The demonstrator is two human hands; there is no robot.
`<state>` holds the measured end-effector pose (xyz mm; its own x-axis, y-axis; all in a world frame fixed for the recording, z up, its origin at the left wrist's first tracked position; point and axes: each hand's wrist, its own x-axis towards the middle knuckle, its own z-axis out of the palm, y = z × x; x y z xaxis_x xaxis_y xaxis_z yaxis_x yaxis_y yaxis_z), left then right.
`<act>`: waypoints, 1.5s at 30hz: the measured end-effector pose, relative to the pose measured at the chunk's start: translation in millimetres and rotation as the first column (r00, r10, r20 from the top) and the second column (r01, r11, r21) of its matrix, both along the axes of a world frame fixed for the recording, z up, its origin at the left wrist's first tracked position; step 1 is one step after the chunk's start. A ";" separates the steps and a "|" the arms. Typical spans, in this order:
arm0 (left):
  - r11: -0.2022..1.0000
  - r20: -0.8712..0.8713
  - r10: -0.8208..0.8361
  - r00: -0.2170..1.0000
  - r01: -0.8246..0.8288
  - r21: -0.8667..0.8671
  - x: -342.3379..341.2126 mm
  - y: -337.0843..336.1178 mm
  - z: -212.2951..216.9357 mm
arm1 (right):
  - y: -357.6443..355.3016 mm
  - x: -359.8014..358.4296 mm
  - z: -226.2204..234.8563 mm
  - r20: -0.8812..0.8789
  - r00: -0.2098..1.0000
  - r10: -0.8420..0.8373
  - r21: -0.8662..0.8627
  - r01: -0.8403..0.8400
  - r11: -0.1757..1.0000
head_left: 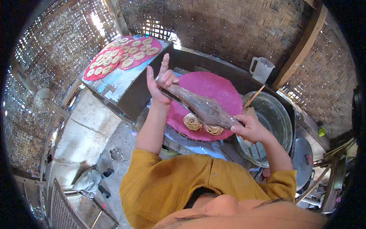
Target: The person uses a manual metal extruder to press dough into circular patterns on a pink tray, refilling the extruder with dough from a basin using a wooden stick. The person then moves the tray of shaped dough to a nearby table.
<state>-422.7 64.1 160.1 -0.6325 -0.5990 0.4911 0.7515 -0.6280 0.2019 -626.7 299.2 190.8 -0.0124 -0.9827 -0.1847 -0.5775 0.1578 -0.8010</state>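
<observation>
Your left hand (163,82) only partly wraps one end of the smeared two-handled tool (204,106) while your right hand (249,129) grips the other above the pink round mat (213,86), so that looser left hold could slip, dropping it onto the noodle nests (192,122).

long grey-brown tool (207,108), smeared with pale stuff, wide in the middle, thin at the ends, held slanted over a round pink mat (225,87), far end gripped by the left hand (162,84), near end gripped by the right hand (250,128)
</observation>
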 end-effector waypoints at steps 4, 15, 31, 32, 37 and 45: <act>0.910 0.578 -0.302 0.758 0.410 -0.063 -23.4 -18.8 -53.9 | 3.0 0.4 -4.9 0.031 0.999 -0.019 0.017 0.019 1.000; 0.788 0.923 0.195 0.331 0.508 -0.348 -30.0 33.4 -79.8 | -1.0 -12.0 -23.2 0.005 0.996 -0.094 -0.101 0.095 0.990; -0.378 -0.400 0.912 0.090 0.563 -0.735 4.5 29.2 -47.6 | 16.4 -17.2 -27.9 0.447 0.848 -0.286 -0.047 0.341 0.939; -0.396 -0.371 0.917 0.147 0.459 -0.796 -4.7 33.2 -34.1 | 16.9 -14.1 -28.9 0.489 0.825 -0.285 -0.034 0.344 0.938; -0.099 0.028 0.971 0.238 0.507 -0.856 -72.3 67.5 -6.6 | 8.5 5.1 -46.8 0.569 0.772 -0.284 0.072 0.297 0.952; -0.397 -0.264 0.905 0.335 0.437 -0.807 -122.9 129.4 0.4 | -1.5 -55.1 3.5 -0.163 0.845 -0.509 -0.680 0.277 0.679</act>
<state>-545.6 193.4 160.5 -0.8834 -0.2580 0.3913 -0.1912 0.9606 0.2018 -681.8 297.7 194.3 -0.3674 -0.7585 0.5383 -0.8100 -0.0234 -0.5860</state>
